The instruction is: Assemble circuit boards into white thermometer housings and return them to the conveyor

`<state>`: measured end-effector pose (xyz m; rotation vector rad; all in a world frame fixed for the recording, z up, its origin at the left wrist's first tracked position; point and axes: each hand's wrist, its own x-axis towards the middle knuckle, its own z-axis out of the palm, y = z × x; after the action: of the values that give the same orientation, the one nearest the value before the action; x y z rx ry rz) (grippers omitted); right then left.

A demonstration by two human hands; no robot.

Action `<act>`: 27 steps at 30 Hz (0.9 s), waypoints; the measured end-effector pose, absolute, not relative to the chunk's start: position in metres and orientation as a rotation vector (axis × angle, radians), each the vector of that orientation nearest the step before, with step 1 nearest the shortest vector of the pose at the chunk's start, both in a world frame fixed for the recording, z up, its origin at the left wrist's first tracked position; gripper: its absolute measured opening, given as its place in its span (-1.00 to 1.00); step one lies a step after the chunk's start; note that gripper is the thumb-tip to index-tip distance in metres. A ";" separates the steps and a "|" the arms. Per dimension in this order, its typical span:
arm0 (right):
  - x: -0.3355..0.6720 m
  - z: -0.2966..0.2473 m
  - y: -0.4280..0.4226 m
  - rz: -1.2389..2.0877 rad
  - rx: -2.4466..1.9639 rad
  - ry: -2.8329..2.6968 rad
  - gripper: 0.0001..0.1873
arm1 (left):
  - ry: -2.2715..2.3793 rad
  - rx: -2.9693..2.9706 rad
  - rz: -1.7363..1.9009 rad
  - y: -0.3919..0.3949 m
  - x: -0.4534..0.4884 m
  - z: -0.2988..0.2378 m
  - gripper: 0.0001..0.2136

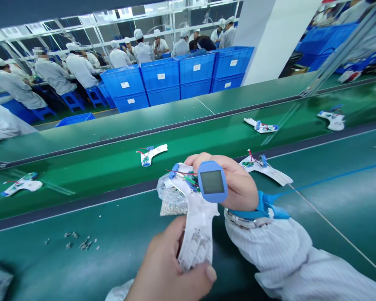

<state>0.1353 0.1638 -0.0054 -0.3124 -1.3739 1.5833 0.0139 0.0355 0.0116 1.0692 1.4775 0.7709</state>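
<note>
Wires (184, 172) and green parts (192, 181) lie in the white shell (201, 223), gripped by the left hand (171, 261) above the worktop (113, 263); the blue-framed display (212, 182), seemingly pinched by the right hand (242, 184), stands unseated near its far end: fitting looks unfinished.

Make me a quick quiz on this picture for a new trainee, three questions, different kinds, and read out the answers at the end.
1. Multiple choice: what does the left hand grip?
A) A blue crate
B) The lower end of a white shell
C) A blue stool

2. True or false: a blue strap is worn at the wrist of the right hand.

3. Fill in the blank: as seen in the picture, the loose small parts lie to the ____ of the clear bag.

Key: 1. B; 2. True; 3. left.
</note>
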 end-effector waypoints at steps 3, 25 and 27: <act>0.133 -0.009 0.172 1.482 -0.449 -1.456 -0.79 | 1.638 1.156 0.843 0.035 0.011 0.008 -0.62; 0.043 -0.086 0.332 0.531 -1.507 -2.578 -0.64 | 1.680 1.768 0.980 0.031 -0.017 -0.014 -0.73; 0.031 -0.085 0.336 0.500 -1.506 -2.664 -0.65 | 1.683 1.771 1.042 0.031 -0.017 -0.017 -0.75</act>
<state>0.0310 0.3357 -0.0848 -1.5063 -2.6641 0.5000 -0.0166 0.0309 -0.0173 1.7711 1.6834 1.0417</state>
